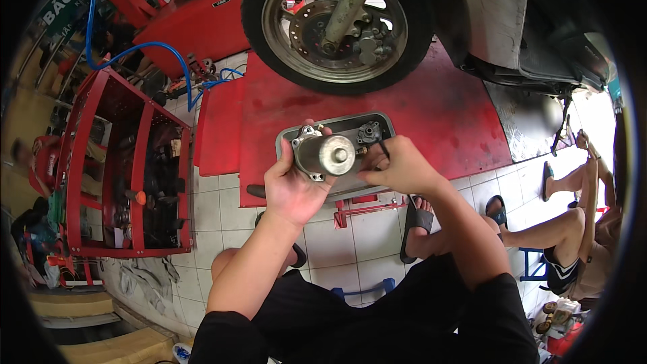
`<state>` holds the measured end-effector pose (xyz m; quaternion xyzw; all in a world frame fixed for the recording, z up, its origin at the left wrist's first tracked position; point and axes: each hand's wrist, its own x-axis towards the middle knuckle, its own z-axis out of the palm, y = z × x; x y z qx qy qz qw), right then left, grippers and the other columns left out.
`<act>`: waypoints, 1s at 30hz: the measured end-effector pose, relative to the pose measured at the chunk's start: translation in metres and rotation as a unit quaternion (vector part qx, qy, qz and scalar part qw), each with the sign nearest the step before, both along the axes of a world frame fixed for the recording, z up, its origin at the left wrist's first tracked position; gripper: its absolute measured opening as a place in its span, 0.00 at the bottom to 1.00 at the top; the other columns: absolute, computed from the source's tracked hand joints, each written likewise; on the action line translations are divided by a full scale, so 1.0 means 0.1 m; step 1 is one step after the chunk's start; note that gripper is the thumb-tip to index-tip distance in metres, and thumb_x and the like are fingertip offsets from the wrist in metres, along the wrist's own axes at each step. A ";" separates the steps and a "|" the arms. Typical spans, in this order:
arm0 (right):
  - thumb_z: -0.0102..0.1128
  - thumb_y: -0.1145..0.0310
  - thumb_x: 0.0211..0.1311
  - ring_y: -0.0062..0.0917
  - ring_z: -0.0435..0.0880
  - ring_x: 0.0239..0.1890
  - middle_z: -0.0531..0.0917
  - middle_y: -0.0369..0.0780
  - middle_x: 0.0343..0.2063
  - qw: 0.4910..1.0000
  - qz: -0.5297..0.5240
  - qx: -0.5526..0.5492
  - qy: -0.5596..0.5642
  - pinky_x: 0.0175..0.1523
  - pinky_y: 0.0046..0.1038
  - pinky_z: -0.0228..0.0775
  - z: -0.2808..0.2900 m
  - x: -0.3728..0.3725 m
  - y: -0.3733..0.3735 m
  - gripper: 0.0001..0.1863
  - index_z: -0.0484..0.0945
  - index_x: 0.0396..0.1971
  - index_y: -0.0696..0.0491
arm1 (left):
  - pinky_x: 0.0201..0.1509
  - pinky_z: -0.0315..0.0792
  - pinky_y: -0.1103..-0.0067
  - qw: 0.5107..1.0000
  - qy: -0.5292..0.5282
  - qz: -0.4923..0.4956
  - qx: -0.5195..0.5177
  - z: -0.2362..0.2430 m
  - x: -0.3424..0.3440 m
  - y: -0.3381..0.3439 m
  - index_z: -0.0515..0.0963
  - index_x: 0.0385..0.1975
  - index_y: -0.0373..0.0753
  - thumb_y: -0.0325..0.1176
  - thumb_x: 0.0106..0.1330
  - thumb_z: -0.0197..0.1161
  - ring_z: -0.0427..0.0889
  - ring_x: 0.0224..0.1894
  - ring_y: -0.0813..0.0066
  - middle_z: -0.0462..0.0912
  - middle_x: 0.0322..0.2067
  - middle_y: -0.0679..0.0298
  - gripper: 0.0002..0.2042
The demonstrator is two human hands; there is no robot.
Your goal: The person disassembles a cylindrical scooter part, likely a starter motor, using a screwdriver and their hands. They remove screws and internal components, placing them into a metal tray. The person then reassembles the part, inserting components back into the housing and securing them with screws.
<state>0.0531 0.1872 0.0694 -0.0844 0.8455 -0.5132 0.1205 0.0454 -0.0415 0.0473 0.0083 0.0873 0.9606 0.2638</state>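
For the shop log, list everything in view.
wheel: one, black-tyred, top centre
scooter: one, grey, upper right
platform: one, red, under wheel
tray: one, grey, at platform edge
metal part: at least one, grey, in tray
metal cylinder: one, silver, centre, handheld
hose: at least one, blue, upper left
cabinet: one, red, upper left
shelf rack: one, red, left; contents unclear
tiles: many, white, floor
other people: at least one, brownish top, right
stool: at least one, blue, lower centre
sleeves: two, black, lower edge
left hand: one, bare, gripping cylinder
right hand: one, bare, by tray
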 end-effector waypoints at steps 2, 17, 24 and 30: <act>0.73 0.71 0.50 0.17 0.81 0.26 0.85 0.39 0.22 0.998 -0.046 -0.021 0.034 0.35 0.24 0.75 0.06 0.04 0.13 0.12 0.85 0.32 0.62 | 0.65 0.72 0.56 0.999 0.008 -0.029 0.032 -0.06 -0.02 0.07 0.69 0.63 0.47 0.51 0.74 0.54 0.74 0.63 0.51 0.72 0.62 0.55 0.23; 0.72 0.77 0.55 0.11 0.53 0.18 0.56 0.26 0.12 0.979 -0.088 -0.169 0.070 0.25 0.21 0.54 0.44 0.31 0.15 0.07 0.85 0.35 0.60 | 0.54 0.82 0.52 0.993 0.044 -0.108 0.009 -0.07 0.19 0.38 0.65 0.59 0.49 0.59 0.71 0.54 0.72 0.64 0.48 0.68 0.60 0.54 0.26; 0.75 0.74 0.55 0.09 0.56 0.16 0.58 0.26 0.10 0.975 -0.084 -0.202 0.037 0.23 0.21 0.52 0.41 0.27 0.11 0.08 0.86 0.34 0.60 | 0.57 0.78 0.50 0.984 0.108 -0.114 -0.088 -0.11 0.17 0.37 0.64 0.61 0.50 0.55 0.70 0.59 0.73 0.63 0.52 0.70 0.59 0.58 0.26; 0.75 0.79 0.50 0.15 0.77 0.23 0.84 0.36 0.21 0.973 -0.075 -0.149 0.161 0.36 0.20 0.69 0.51 0.33 0.06 0.07 0.88 0.31 0.60 | 0.67 0.70 0.59 0.968 0.164 -0.079 -0.173 -0.10 0.16 0.44 0.63 0.63 0.43 0.55 0.71 0.59 0.73 0.63 0.55 0.69 0.62 0.54 0.29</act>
